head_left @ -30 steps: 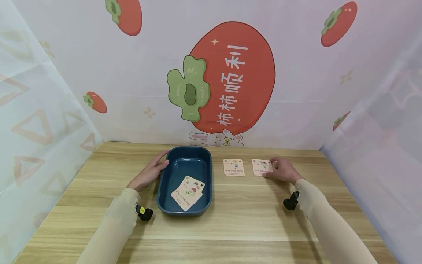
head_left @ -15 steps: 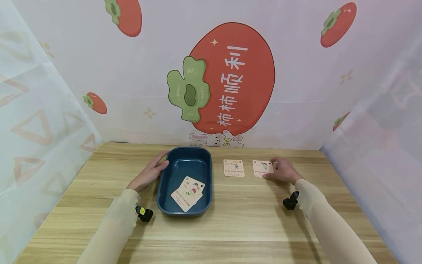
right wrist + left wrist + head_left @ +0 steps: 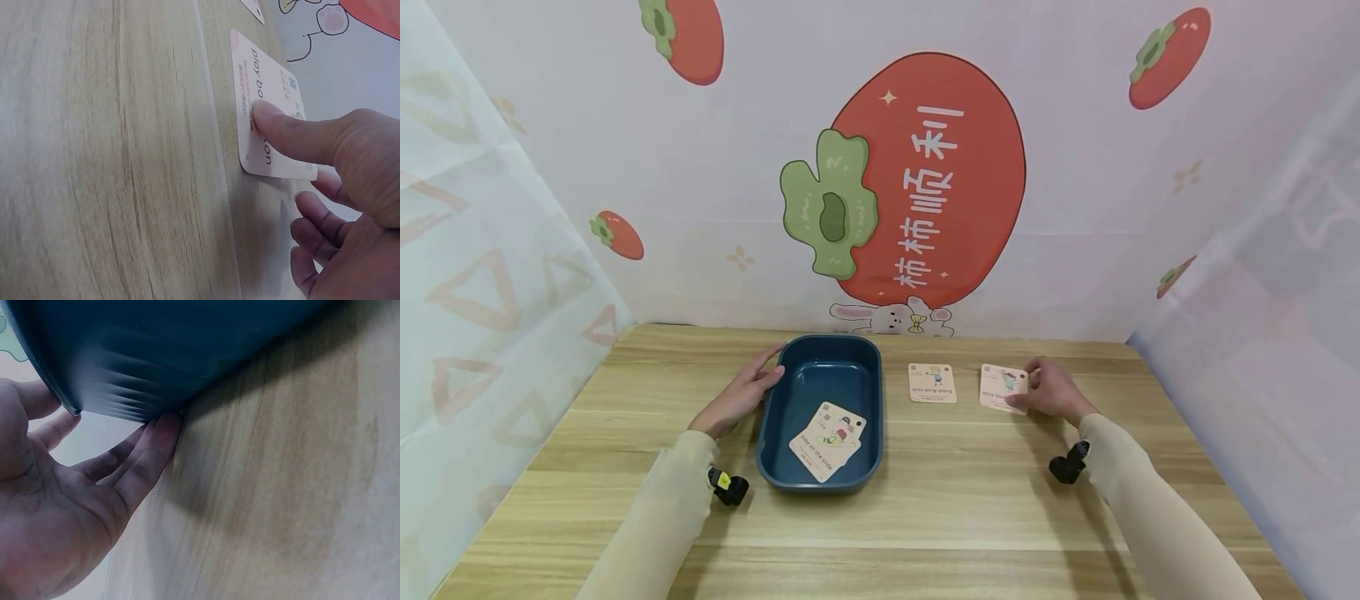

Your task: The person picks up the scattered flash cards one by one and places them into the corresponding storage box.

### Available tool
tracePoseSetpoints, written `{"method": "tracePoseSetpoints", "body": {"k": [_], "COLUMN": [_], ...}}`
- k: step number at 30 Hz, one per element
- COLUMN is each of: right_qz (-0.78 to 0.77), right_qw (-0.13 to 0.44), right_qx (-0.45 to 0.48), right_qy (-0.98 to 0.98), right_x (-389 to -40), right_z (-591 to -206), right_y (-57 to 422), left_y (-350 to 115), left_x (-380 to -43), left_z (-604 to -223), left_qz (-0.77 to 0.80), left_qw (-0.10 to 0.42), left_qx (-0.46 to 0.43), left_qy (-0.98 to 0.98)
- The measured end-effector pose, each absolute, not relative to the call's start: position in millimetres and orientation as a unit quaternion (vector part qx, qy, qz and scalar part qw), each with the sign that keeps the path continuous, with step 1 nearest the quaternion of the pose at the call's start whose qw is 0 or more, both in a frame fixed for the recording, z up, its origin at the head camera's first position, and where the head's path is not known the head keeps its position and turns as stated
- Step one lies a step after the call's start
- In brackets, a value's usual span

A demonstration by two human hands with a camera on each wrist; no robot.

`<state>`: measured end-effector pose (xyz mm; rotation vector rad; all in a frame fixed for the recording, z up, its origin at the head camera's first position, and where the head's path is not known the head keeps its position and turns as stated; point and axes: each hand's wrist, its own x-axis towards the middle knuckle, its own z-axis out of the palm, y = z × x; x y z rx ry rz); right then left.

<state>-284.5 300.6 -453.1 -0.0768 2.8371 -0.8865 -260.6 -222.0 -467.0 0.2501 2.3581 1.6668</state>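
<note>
My right hand (image 3: 1054, 392) pinches a square "play badminton" card (image 3: 997, 385) at its right edge. In the right wrist view the thumb presses the printed face of this card (image 3: 265, 134), and the index finger is partly hidden at its far edge. My left hand (image 3: 741, 396) holds the left rim of a dark blue bin (image 3: 880, 400), thumb over the rim. Seen from the left wrist, its other fingers (image 3: 147, 462) lie against the bin's outer wall. Inside the bin is a small pile of cards (image 3: 827, 442), "play on the slide" on top.
Between the bin and the right hand, a "play ping-pong" card (image 3: 932, 383) lies flat on the wooden table (image 3: 955, 492). A printed cloth backdrop (image 3: 1075, 208) rises behind the table's far edge, with cloth on both sides too.
The right hand and the badminton card have shifted slightly to the right, widening the gap to the ping-pong card. My left hand and the bin have stayed in place.
</note>
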Motion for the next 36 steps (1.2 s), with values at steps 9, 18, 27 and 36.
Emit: {"method": "tracePoseSetpoints", "body": {"k": [9,18,27,36], "right_qz": [-0.315,-0.336,-0.308,-0.307], "right_qw": [0.058,0.046,0.025,0.016], "right_qx": [-0.042,-0.086,-0.126,-0.141], "right_qy": [0.946,0.937,0.943,0.941], "right_x": [-275.2,-265.5,-254.9,-250.8], "right_z": [-447.8,-438.5,-427.0,-421.9], "right_y": [304.8,304.1,298.1,296.1], "left_y": [-222.1,-220.4,-220.1,-221.4], "left_x": [-260.5,-259.2,-259.7,-260.3], "left_z": [-466.5,-466.0,-465.0,-466.9], "left_qz": [0.574,0.566,0.567,0.568], "left_qw": [0.121,0.121,0.122,0.121], "left_qx": [0.092,0.085,0.083,0.084], "left_qy": [0.805,0.811,0.810,0.810]}}
